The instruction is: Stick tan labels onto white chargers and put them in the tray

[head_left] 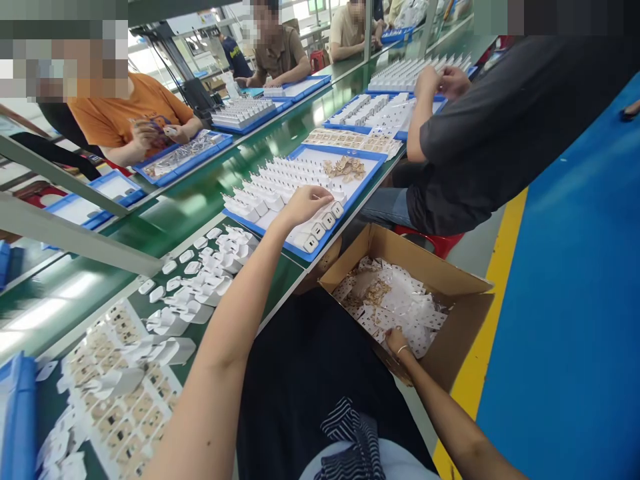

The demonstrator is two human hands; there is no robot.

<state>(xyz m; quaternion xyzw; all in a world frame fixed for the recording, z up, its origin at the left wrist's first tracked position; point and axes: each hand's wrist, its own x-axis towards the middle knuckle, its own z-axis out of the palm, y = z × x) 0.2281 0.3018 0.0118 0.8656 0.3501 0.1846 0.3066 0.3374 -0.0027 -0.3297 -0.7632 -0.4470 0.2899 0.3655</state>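
My left hand (306,203) reaches over a blue-rimmed tray (379,162), its fingers bent together. Whatever it may pinch is hidden. Just below it, several white charger housings (318,231) lie in a row with their port ends showing. Behind the hand stand rows of white chargers with pins (295,175) pointing up. A small heap of tan paper pieces (346,169) lies in the same tray. My right hand (397,340) is down at the near side of a cardboard box (425,257), fingers curled closed. I cannot make out anything in them.
White perforated sheets and clear plastic (400,293) fill the box. To the left lie loose white housings (215,267) and die-cut tan label sheets (120,387). A co-worker in a dark shirt (480,133) sits at the right; others sit across the green conveyor (165,223). A metal post (75,233) crosses left.
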